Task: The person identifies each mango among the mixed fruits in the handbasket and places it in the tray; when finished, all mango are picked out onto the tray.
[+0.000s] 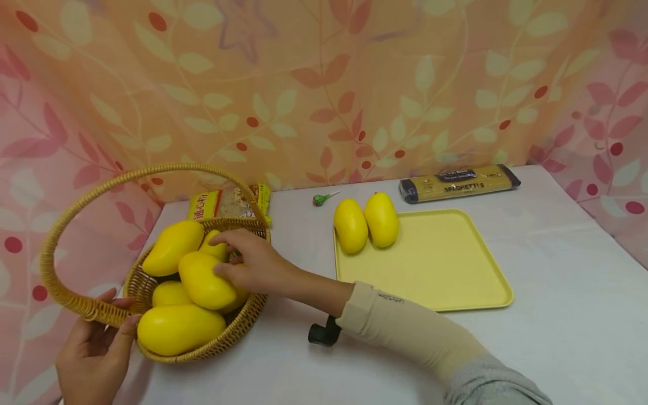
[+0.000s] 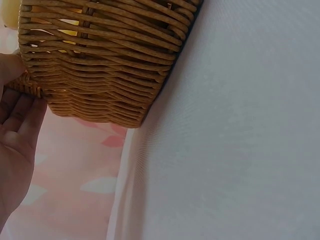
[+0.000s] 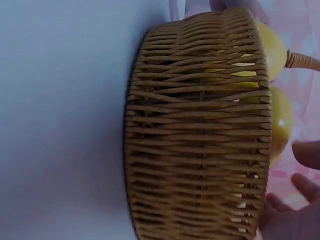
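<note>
Head view: R grip (image 1: 255, 263) spread by mango (image 1: 205, 281), long axis down-R; L grip (image 1: 96, 354) pinches basket (image 1: 243, 329).

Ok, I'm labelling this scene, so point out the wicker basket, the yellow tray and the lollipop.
Wicker basket (image 3: 200, 130): right wrist view, on its woven side wall.
Yellow tray (image 1: 430, 264): head view, on its bare flat surface.
Lollipop (image 1: 319, 199): head view, on its green end.

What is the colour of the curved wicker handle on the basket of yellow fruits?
The curved wicker handle is golden tan; it shows best in the head view.
</note>
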Demonstrator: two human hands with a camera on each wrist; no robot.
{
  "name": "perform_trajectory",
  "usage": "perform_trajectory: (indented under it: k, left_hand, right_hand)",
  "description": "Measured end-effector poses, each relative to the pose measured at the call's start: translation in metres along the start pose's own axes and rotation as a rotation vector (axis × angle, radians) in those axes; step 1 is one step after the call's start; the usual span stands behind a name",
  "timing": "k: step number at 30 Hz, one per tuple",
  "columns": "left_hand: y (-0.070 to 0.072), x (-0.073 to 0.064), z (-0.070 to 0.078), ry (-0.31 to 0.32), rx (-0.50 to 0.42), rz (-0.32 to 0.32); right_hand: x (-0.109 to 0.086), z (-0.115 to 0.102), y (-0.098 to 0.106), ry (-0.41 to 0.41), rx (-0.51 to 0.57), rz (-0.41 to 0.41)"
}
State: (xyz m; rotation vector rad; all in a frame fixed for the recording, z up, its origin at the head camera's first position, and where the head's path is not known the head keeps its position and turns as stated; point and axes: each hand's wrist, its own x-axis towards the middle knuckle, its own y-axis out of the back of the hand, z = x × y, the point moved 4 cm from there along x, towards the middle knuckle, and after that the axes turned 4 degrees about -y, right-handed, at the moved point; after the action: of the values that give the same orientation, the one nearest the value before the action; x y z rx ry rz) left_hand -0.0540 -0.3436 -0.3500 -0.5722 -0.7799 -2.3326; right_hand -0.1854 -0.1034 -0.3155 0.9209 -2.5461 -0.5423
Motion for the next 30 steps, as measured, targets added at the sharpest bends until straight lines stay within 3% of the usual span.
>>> perform_trajectory:
  k: [3, 6, 8, 11, 18, 23, 30]
  left_hand:
    - [-0.001, 0.001, 0.0, 0.008, 0.005, 0.001]
    - [-0.001, 0.001, 0.001, 0.006, 0.011, 0.001]
    - [0.0, 0.001, 0.002, 0.001, 0.015, -0.001]
    - [0.001, 0.001, 0.003, -0.007, 0.005, -0.007]
    - [0.0, 0.001, 0.003, 0.005, -0.033, -0.022]
    - [0.001, 0.002, 0.003, 0.006, -0.029, -0.02]
    - [0.001, 0.001, 0.003, 0.034, -0.093, -0.01]
  right_hand:
    - [0.015, 0.002, -0.006, -0.138, -0.007, -0.136]
    - [0.022, 0.005, -0.006, -0.225, 0.036, -0.267]
    - [0.022, 0.007, -0.006, -0.255, 0.098, -0.329]
    - [0.021, 0.008, -0.006, -0.207, 0.156, -0.375]
    - [0.016, 0.012, -0.008, -0.108, 0.207, -0.333]
    - [0.014, 0.009, -0.007, -0.042, 0.181, -0.27]
    - [0.002, 0.007, -0.005, -0.029, 0.277, -0.181]
